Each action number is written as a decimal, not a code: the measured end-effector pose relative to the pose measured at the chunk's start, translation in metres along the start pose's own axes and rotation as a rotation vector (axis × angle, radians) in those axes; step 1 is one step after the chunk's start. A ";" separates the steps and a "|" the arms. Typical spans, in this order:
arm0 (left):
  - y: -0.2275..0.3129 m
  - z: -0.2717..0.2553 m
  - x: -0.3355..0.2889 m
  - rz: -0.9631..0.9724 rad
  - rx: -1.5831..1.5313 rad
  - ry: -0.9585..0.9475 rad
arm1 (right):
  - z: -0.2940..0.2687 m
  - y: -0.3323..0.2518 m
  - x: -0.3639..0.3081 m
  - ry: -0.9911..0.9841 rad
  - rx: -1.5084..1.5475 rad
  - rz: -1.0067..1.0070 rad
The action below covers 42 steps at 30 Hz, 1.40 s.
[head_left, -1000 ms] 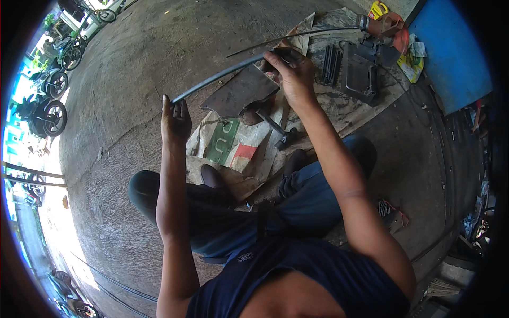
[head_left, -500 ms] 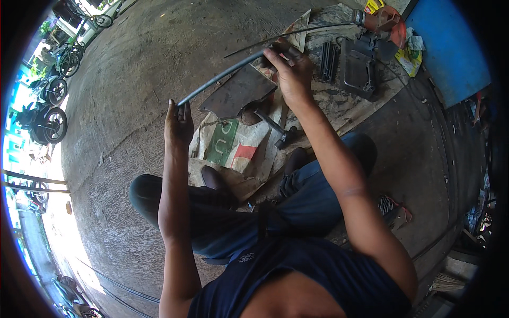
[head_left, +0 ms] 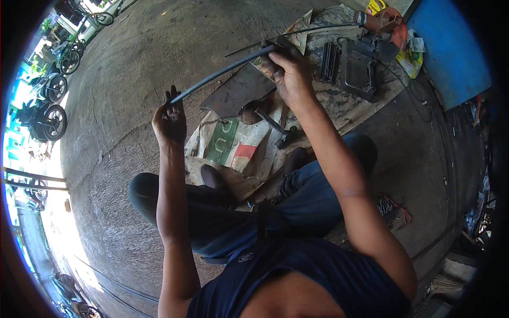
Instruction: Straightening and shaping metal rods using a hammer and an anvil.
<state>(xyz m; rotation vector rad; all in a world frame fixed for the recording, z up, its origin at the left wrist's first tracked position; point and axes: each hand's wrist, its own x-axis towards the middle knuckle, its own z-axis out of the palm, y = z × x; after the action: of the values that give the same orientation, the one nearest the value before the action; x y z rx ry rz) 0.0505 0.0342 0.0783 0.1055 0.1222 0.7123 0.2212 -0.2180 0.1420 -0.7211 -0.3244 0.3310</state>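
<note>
A long, slightly bowed grey metal rod (head_left: 222, 72) slants up to the right, held in the air between my two hands. My left hand (head_left: 170, 122) has its lower end, pinched among blackened fingers. Around the upper end, the fingers of my right hand (head_left: 291, 71) are closed. Beneath the rod lies a thick dark metal slab (head_left: 233, 95), resting on a rounded lump. A hammer (head_left: 275, 127) leans against its near side, its head toward my foot. Behind the rod a thin dark bar (head_left: 313, 28) runs to a rusty orange-red machine part (head_left: 379, 22).
Worn sacking (head_left: 207, 146) covers the ground around the slab. Dark metal strips (head_left: 330, 62) and a black metal frame (head_left: 359, 69) lie on it at the right. A blue panel (head_left: 450, 47) stands far right. Motorcycles (head_left: 45, 122) are parked along the left. Small metal pieces (head_left: 386, 205) lie beside my right leg.
My left hand has turned and shifted slightly left and down, its fingers now showing more above the rod. The right hand has moved slightly, its fingers wrapping over the rod's upper end.
</note>
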 end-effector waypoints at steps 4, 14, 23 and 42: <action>0.003 -0.006 0.003 -0.027 0.007 -0.010 | 0.004 0.004 -0.004 0.036 0.039 0.000; 0.002 -0.034 0.017 0.066 0.248 0.163 | -0.009 0.028 -0.003 -0.006 0.109 0.173; -0.022 -0.025 0.001 0.767 2.079 -0.043 | -0.054 0.064 0.003 -0.016 -0.773 -0.241; -0.069 -0.107 0.022 0.298 2.059 -0.340 | -0.111 0.123 0.010 0.142 -0.500 0.473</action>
<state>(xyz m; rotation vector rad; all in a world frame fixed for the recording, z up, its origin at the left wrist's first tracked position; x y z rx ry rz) 0.0953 0.0026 -0.0387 2.2304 0.4791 0.5840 0.2520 -0.1920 -0.0190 -1.3123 -0.0935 0.6545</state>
